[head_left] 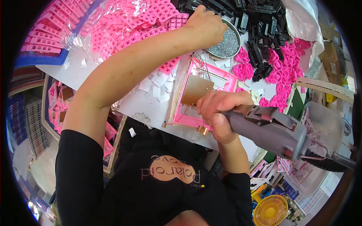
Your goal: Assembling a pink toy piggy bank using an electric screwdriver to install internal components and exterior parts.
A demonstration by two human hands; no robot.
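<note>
My left hand [205, 28] reaches across to the far side, its fingers curled at the rim of a round bowl [239, 39] filled with small silver screws [225, 44]. The fingertips are partly hidden, so what they pinch does not show. In my right hand [224, 116] is a grey electric screwdriver [267, 130], gripped around its body with the cord end to the right. Below that hand lies a pink plastic frame [184, 119] with a brown board [197, 89] and thin wires. A small brass-coloured cylinder [202, 130] sits by its near edge.
Pink keypad pieces [132, 22] pile up at the far left, beside a blue crate [41, 60]. Black plastic parts [260, 37] and pink ring-shaped parts [284, 64] heap at the right. White paper bits [156, 84] lie on the table. A yellow fan [270, 211] stands at the lower right.
</note>
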